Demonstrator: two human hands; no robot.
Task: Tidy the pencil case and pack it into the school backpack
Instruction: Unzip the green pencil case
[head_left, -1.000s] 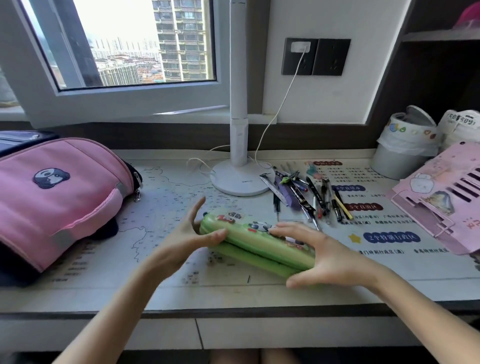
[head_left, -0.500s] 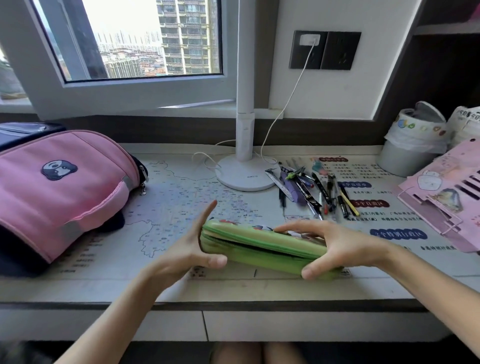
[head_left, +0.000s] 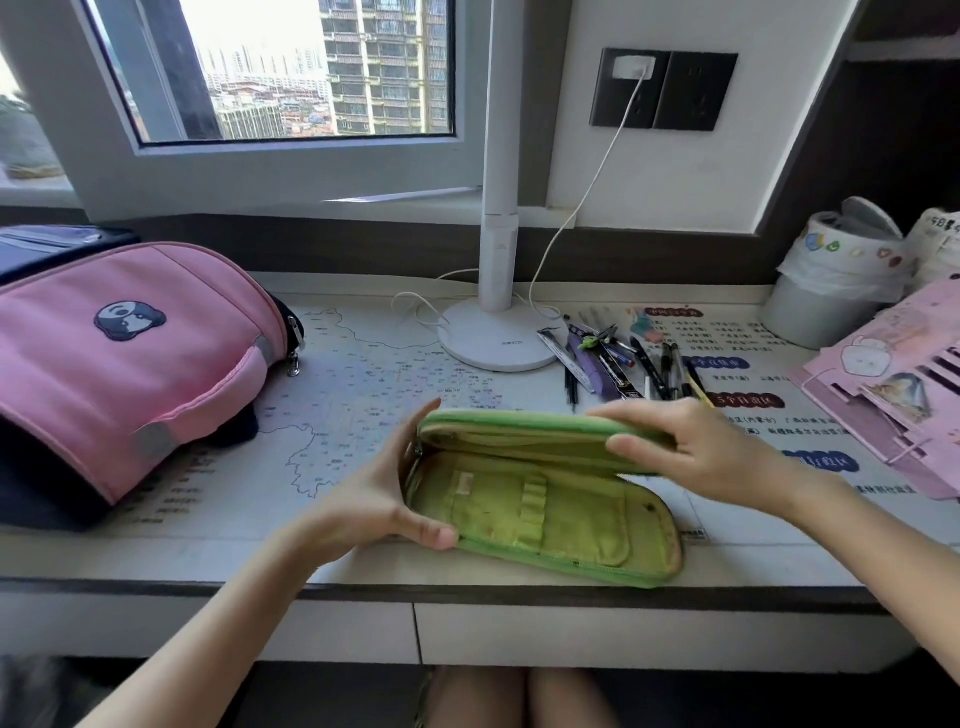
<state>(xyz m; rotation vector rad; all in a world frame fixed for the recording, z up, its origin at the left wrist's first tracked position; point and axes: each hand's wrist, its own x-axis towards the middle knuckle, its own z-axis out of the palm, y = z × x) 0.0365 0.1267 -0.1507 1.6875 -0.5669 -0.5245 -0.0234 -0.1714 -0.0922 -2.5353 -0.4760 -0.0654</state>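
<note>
A green pencil case (head_left: 540, 512) lies unzipped near the desk's front edge, its yellow-green lining with pockets showing and nothing visible inside. My left hand (head_left: 379, 499) grips its left end. My right hand (head_left: 691, 447) holds the raised upper flap by its right part. Behind the case, a pile of pens and pencils (head_left: 623, 364) lies loose on the desk. A pink school backpack (head_left: 119, 364) lies on its side at the left, zipped as far as I can see.
A white lamp base (head_left: 498, 338) with its cable stands behind the case. A lined white bin (head_left: 831, 291) sits at the back right, a pink perforated organiser (head_left: 893, 384) in front of it. A map mat (head_left: 353, 405) covers the desk.
The case was lying closed between my hands. My right hand has lifted the top flap, so the lining now shows; the case sits a bit nearer the front edge.
</note>
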